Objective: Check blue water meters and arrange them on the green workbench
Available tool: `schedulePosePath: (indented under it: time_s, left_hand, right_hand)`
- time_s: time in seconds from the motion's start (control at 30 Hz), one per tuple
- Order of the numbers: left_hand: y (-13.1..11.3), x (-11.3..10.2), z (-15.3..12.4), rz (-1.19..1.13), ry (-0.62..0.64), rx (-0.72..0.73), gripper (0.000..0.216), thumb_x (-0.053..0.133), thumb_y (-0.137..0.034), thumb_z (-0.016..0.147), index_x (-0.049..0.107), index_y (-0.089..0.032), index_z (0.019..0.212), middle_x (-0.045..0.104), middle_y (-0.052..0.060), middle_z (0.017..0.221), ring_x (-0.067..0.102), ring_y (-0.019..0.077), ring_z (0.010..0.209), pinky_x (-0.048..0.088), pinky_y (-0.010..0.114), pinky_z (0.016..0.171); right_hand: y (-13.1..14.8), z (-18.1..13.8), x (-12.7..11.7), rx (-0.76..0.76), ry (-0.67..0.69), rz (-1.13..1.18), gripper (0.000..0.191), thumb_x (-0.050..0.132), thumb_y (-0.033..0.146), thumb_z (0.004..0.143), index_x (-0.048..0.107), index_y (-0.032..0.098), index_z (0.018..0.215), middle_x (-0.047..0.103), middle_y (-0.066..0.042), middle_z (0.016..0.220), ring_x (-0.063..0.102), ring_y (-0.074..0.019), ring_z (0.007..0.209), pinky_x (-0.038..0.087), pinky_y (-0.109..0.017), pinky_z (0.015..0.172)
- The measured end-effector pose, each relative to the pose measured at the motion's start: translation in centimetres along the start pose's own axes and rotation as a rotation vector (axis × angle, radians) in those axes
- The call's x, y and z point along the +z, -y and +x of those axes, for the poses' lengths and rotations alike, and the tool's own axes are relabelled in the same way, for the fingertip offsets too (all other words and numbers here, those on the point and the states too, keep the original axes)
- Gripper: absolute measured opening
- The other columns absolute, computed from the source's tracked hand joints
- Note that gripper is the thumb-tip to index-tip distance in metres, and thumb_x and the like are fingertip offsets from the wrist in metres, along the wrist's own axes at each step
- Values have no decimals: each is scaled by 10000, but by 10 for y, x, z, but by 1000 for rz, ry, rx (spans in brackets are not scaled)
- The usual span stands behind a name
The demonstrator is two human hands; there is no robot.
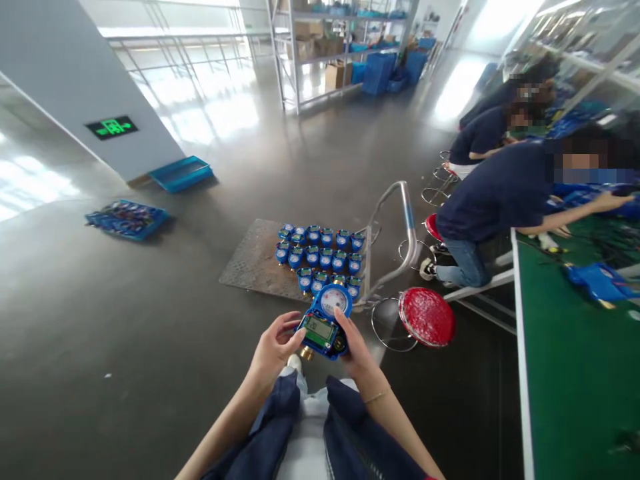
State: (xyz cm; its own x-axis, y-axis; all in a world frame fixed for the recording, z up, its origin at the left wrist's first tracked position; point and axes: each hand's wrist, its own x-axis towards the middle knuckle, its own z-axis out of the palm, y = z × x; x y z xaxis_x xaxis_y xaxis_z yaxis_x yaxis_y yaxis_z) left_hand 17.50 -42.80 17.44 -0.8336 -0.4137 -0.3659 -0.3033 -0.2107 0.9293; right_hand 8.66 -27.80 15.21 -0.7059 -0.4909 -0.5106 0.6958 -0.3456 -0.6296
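"Head view: how far along were things?"
"Blue round-dialled meters (326,259) stood rowed on a grey flatbed trolley (245,260); nearer, one blue-cased meter (334,301) was raised. What remained didn't show."
"Fingers?"
"Right hand (359,353) gripped it; left hand (271,348), half-curled, touched its left edge, hold unclear."

A factory workshop, by its green-topped workbench (565,373), seated workers (500,190), metal storage shelves (295,60) and flatbed trolley (250,260).

Bare hands (273,345), thin bracelet (376,395), dark navy jacket (353,423) over pale clothing (306,440), whitish shoe (295,363).
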Motion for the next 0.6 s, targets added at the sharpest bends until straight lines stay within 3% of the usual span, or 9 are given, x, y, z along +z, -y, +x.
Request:
schedulePosePath:
  time_s: [0.13, 0.27, 0.43, 0.53, 0.6]
  left_hand:
    - [-12, -63, 24, -32, -84, -25, 625, 738, -475, 717, 527, -132, 1196, 654, 141, 1089, 664, 265, 942, 577, 382, 786]
    - [-17, -100, 51, -90, -118, -55, 636, 731, -486, 727, 511, -145, 1217, 646, 139, 1114, 658, 273, 962, 569, 403, 815]
    - [-11, -146, 101, -96, -34, -118, 634, 625, -558, 807, 470, -207, 1311, 616, 128, 1221, 622, 271, 1069, 515, 386, 905]
    - [-6, -170, 146, -99, -46, -272, 610, 478, -641, 864, 482, -247, 1330, 628, 100, 1230, 591, 251, 1140, 490, 343, 917]
    - [-2, -177, 181, -112, -49, -380, 640, 541, -646, 827, 504, -235, 1317, 650, 98, 1201, 596, 259, 1142, 504, 331, 879]
  right_hand:
    - [-26, 43, 59, 60, 47, -46, 481, 690, 491, 788, 639, 163, 1136, 708, -92, 1115, 681, -238, 973, 532, -372, 886]
    - [-33, 80, 98, 125, 50, -90, 486, 697, 499, 776, 637, 156, 1115, 711, -93, 1095, 683, -236, 962, 532, -375, 889]
    - [-33, 142, 125, 198, 65, -180, 519, 694, 514, 772, 614, 151, 1134, 699, -102, 1107, 674, -244, 981, 522, -394, 905]
    - [-38, 191, 130, 226, 59, -261, 534, 728, 485, 750, 595, 159, 1152, 699, -84, 1093, 661, -238, 996, 508, -384, 912]
    - [-44, 226, 130, 248, 59, -331, 541, 775, 456, 706, 605, 164, 1128, 705, -69, 1063, 648, -240, 1005, 488, -382, 929]
